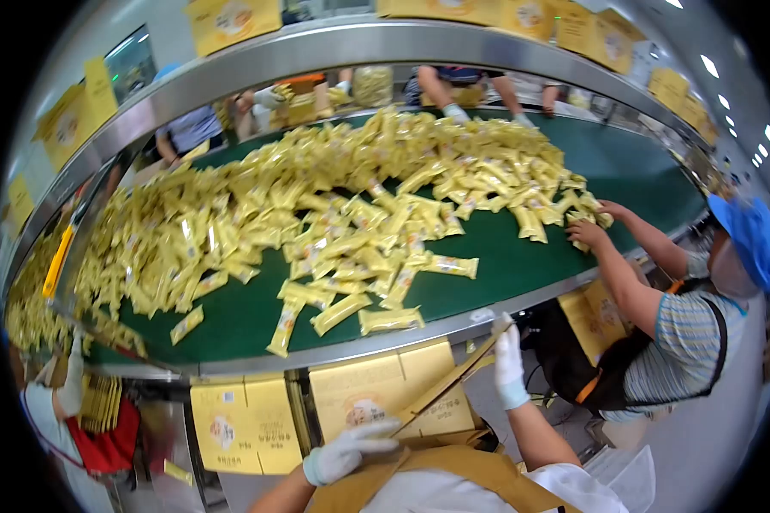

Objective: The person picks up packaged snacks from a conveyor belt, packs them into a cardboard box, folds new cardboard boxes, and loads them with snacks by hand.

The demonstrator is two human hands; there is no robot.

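My right hand point(509, 363), in a white glove, is raised at the belt's near edge and closed on the upper end of a yellow cardboard carton point(452, 380), seen almost edge-on and tilted. At the carton's lower end is my left hand point(351, 450), also gloved, its fingers stretched out towards the cardboard. Whether those fingers touch it is hard to tell. Beyond my hands, a large heap of yellow wrapped packets point(342, 197) covers much of the green conveyor belt point(257, 312). Several loose packets, one lying flat point(391, 320), are nearest me.
Flat yellow cartons point(244, 425) lie below the belt's metal edge point(316, 357). To the right, a person in a blue cap point(672, 316) handles packets. Another person point(77, 402) stands at the left, and several work across the belt. A metal rail point(453, 38) arches above.
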